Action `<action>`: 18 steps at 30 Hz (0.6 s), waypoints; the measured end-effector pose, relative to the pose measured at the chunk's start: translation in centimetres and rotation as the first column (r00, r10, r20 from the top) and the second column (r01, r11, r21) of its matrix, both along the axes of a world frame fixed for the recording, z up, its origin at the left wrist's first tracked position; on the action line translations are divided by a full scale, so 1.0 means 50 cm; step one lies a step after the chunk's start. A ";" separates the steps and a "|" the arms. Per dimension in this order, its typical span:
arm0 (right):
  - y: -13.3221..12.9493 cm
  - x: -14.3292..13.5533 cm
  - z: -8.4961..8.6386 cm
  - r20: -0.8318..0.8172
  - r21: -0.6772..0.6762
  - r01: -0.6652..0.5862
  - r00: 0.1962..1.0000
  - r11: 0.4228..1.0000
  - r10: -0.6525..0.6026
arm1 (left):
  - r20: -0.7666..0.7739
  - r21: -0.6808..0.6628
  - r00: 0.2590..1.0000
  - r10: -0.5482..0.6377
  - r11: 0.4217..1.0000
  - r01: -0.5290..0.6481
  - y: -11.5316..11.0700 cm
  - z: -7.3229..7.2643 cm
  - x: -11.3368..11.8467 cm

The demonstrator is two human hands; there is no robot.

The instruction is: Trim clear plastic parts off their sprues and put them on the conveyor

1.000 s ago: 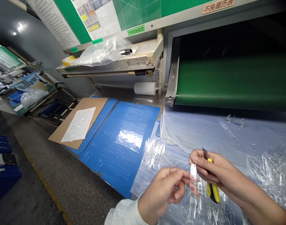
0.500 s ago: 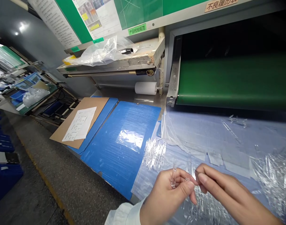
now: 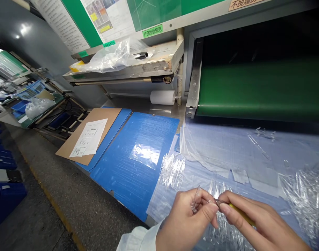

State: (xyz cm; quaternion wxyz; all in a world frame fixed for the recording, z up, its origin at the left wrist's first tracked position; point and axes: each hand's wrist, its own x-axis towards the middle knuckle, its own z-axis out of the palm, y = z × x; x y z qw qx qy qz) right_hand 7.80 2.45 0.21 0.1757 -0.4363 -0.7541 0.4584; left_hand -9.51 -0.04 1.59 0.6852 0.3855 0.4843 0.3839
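Note:
My left hand point(image 3: 189, 218) is closed around a small clear plastic part point(image 3: 196, 201) that pokes up between its fingers. Close beside it, my right hand point(image 3: 250, 216) grips a slim yellow-handled tool point(image 3: 242, 213). Its dark, thin tip meets the left fingertips; the exact kind of tool is hidden by the fingers. Beneath both hands lies a spread of similar clear plastic parts point(image 3: 224, 226). A neat row of clear parts point(image 3: 172, 170) rests to the left of my hands, on the plastic-covered table.
A larger heap of clear parts point(image 3: 308, 198) lies at the right. Blue boards point(image 3: 123, 167) and a brown cardboard sheet point(image 3: 109, 120) with a paper point(image 3: 88, 137) are at the left. Behind the table runs a green conveyor belt point(image 3: 261, 90). A shelf point(image 3: 149, 68) holds a plastic bag point(image 3: 115, 57).
The yellow handle now shows in my right hand, which has turned slightly. The clear part in my left hand has tilted a little. Both hands stay close together.

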 end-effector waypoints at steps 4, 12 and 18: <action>0.003 -0.002 0.002 -0.007 0.019 -0.004 1.000 1.000 0.004 | -0.005 -0.001 1.000 -0.006 1.000 0.006 -0.001 0.000 0.001; 0.007 -0.003 0.008 0.022 0.069 0.054 0.998 0.996 -0.056 | -0.058 0.026 0.998 -0.007 1.000 0.008 0.003 0.008 -0.001; -0.002 0.001 0.002 -0.008 0.098 0.121 0.993 0.988 -0.120 | -0.099 0.065 0.995 -0.005 0.998 0.011 0.008 0.017 -0.003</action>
